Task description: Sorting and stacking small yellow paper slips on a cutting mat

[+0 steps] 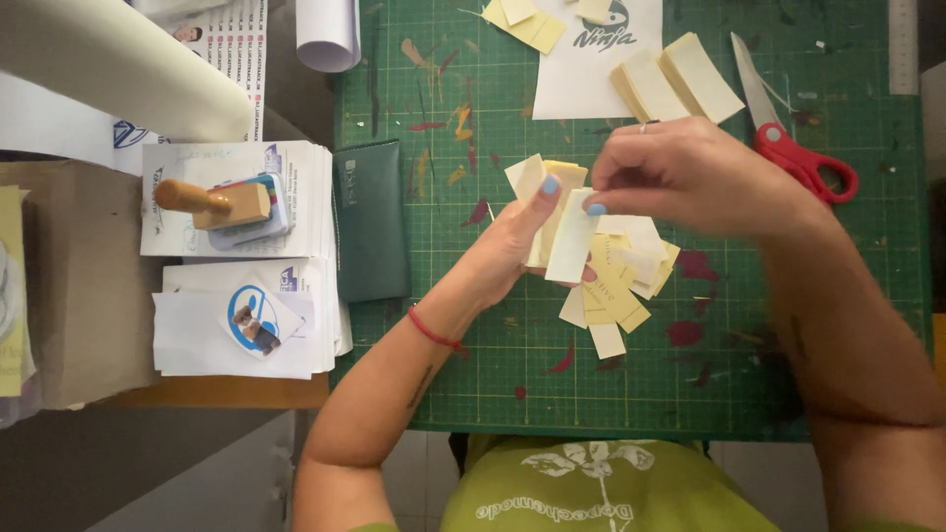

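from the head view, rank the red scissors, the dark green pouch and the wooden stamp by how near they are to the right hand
From the right hand:
1. Red scissors, just beside it on the mat's right.
2. Dark green pouch, at the mat's left edge.
3. Wooden stamp, farthest left, on the paper stacks.

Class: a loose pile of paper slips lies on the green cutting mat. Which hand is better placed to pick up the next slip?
Probably the right hand: it hovers just above the loose slips, pinching only lightly, while the left hand is full, holding a stack of slips.
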